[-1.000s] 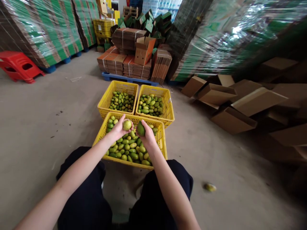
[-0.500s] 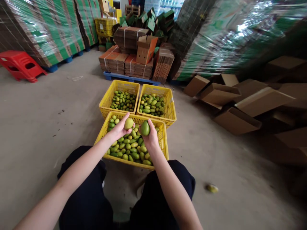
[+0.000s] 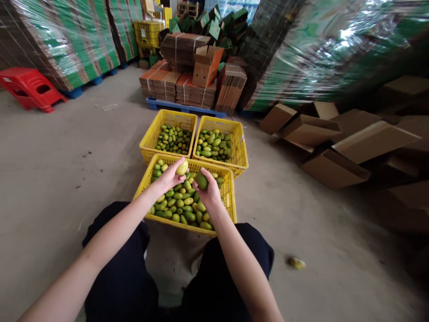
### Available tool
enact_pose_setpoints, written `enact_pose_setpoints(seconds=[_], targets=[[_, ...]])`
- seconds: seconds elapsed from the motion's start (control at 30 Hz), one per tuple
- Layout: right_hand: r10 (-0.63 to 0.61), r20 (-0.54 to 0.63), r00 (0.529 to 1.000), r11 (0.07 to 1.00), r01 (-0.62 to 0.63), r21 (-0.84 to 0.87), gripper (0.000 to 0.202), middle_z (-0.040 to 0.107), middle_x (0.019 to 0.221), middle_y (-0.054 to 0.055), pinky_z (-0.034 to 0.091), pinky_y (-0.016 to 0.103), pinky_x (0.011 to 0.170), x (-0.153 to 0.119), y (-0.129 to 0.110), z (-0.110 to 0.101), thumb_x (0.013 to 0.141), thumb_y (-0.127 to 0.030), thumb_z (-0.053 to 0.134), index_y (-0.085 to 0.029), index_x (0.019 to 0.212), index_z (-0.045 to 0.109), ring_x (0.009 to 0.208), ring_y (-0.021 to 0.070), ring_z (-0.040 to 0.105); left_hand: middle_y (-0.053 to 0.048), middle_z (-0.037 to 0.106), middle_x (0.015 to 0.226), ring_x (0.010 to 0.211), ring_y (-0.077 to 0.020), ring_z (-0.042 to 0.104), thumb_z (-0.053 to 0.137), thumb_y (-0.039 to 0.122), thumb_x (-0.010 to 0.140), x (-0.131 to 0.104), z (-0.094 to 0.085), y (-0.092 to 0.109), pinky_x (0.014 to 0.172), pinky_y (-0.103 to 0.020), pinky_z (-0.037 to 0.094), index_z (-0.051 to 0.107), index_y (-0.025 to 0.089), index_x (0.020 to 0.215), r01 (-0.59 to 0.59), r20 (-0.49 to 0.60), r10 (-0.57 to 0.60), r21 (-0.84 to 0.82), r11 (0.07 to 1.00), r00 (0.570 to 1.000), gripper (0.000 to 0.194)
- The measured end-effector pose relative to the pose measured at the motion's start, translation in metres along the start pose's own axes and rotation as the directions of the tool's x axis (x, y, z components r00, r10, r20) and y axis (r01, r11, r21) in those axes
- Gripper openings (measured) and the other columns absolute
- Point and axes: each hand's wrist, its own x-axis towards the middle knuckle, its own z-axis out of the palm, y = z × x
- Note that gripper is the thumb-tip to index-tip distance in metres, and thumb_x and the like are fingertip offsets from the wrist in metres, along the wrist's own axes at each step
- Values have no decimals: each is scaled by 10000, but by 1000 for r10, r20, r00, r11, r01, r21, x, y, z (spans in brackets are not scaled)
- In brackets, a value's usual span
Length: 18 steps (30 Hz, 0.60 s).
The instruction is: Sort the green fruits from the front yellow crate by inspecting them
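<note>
A yellow fruit (image 3: 182, 167) is held in the left hand (image 3: 172, 175) and a green fruit (image 3: 201, 180) in the right hand (image 3: 209, 190), both above the front crate (image 3: 229, 197) of fruit.

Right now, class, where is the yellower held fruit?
In the head view, the yellower fruit is in the left hand, over the nearest crate, left of the greener fruit.

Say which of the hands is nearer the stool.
Left. The left hand, over the nearest crate, has the stool ahead and to its left; the right hand, over the same crate, is farther right, so farther from it.
</note>
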Motion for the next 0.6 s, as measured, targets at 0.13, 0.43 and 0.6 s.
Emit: enact_pose_setpoints(seconds=[0.13, 0.43, 0.6], targets=[[28, -57, 998, 1000, -29, -12, 205, 616, 576, -19, 372, 215, 388, 4, -1, -2, 714, -374, 691, -211, 682, 571, 527, 128, 563, -42, 611, 614, 416, -61, 488, 569, 493, 889, -1, 4, 2, 385, -157, 368, 635, 95, 798, 21, -57, -20, 4, 1000, 998, 413], [-61, 1, 998, 997, 61, -44, 247, 642, 619, 2, 430, 248, 398, 6, -2, -1, 697, -435, 640, -205, 780, 605, 548, 167, 618, -36, 617, 641, 467, -102, 558, 478, 284, 934, 6, 0, -3, 430, -174, 421, 596, 116, 903, -2, -275, -29, -112, 994, 961, 207], [68, 56, 996, 997, -71, 36, 163, 679, 690, 32, 553, 314, 528, 9, -4, 0, 636, -285, 585, -206, 779, 575, 619, 195, 652, -79, 618, 641, 488, -130, 541, 400, 214, 872, 2, 1, 3, 448, -206, 454, 597, 108, 818, 57, -202, -94, -183, 981, 975, 230]])
